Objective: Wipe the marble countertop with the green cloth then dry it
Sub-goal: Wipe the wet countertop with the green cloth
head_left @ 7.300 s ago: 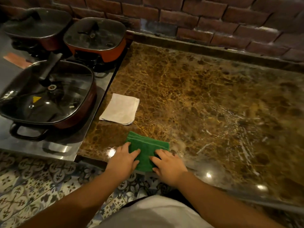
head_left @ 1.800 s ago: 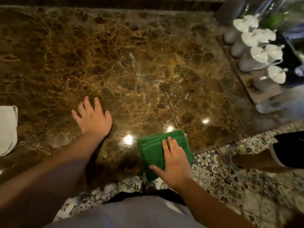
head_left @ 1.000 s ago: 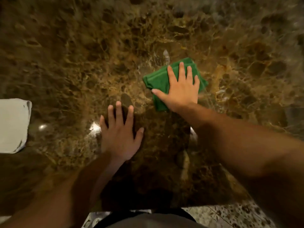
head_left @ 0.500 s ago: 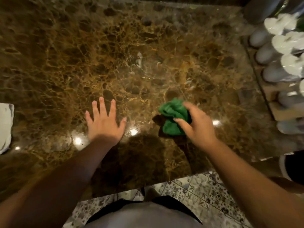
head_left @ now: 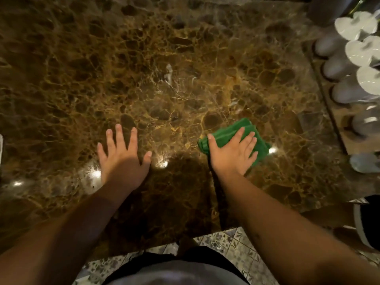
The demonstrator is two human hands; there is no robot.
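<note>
The brown marble countertop (head_left: 185, 75) fills the view, with faint wet streaks near its middle. A folded green cloth (head_left: 245, 128) lies flat on it at the right of centre. My right hand (head_left: 233, 153) presses down on the cloth with fingers spread, covering its near half. My left hand (head_left: 121, 157) rests flat on the bare marble to the left, fingers apart, holding nothing. The sliver at the far left edge (head_left: 1, 147) is the white cloth, almost wholly out of frame.
A wooden rack (head_left: 337, 120) with a row of white bottles (head_left: 337, 66) stands along the counter's right side. The counter's front edge runs just before my body, above the patterned floor tiles (head_left: 236, 249). Another person's leg (head_left: 366, 221) shows at the lower right.
My right hand, which held the green cloth bunched up above the counter, has laid it flat on the marble and presses on it. My left hand stays planted.
</note>
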